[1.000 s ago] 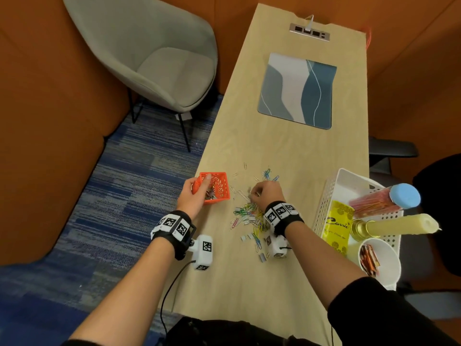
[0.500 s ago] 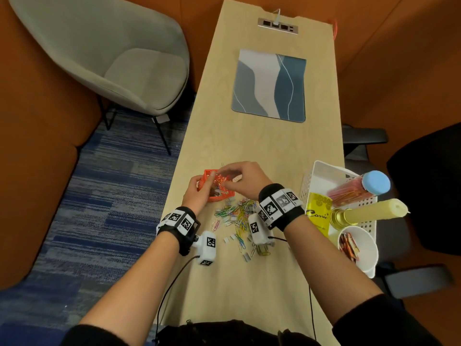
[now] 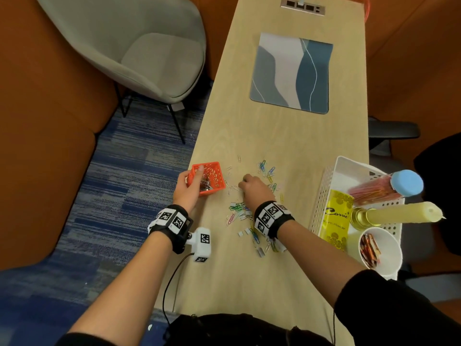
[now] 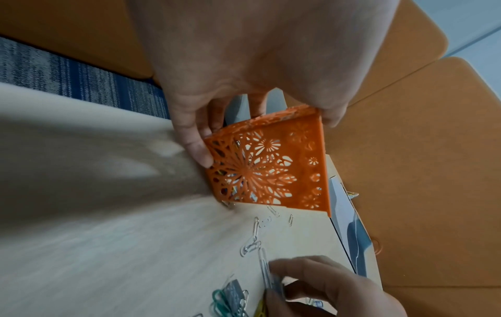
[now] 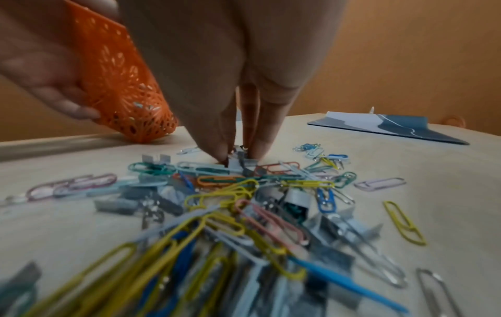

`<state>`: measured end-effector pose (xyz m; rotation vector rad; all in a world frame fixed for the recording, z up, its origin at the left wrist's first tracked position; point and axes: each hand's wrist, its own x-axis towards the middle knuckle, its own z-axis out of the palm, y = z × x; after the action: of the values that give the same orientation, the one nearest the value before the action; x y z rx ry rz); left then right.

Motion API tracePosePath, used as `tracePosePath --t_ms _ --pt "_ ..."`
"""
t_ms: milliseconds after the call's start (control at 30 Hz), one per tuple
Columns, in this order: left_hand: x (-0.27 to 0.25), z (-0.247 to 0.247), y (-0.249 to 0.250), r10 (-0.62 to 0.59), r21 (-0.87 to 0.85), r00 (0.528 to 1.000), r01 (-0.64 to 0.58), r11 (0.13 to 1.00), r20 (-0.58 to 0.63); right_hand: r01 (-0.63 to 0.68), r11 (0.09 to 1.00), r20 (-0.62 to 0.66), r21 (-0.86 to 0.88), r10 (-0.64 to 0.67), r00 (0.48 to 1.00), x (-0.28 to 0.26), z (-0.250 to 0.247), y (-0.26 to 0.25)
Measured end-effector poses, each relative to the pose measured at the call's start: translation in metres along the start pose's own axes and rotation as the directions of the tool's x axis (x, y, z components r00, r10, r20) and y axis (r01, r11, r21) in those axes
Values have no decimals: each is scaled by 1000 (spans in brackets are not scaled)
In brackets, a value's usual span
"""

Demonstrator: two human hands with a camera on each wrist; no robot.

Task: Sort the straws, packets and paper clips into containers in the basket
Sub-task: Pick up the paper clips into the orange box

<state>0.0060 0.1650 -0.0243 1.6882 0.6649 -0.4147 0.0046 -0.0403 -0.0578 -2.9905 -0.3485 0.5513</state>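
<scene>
Nearest, scattered paper clips (image 3: 240, 213) on table (image 3: 287, 141); right hand (image 3: 254, 189), fingertips (image 5: 225, 153) together, seemingly pinching clips. Beyond, left hand (image 3: 188, 187) gripping tilted orange container (image 3: 208, 177). Farther right, white basket (image 3: 326, 193).

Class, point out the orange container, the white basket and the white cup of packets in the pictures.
orange container (image 3: 215, 176): head view, on its patterned right wall.
white basket (image 3: 324, 193): head view, on its perforated left wall.
white cup (image 3: 389, 248): head view, on its bare inner wall.
</scene>
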Motion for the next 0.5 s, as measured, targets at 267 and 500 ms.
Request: tracePosePath --t_ms 267,500 --pt "-11 11 6 10 40 999 -12 999 51 -277 865 29 419 292 956 7 -18 22" --pt "-11 34 14 56 64 990 -64 996 127 -243 138 157 960 452 878 -24 -54 43"
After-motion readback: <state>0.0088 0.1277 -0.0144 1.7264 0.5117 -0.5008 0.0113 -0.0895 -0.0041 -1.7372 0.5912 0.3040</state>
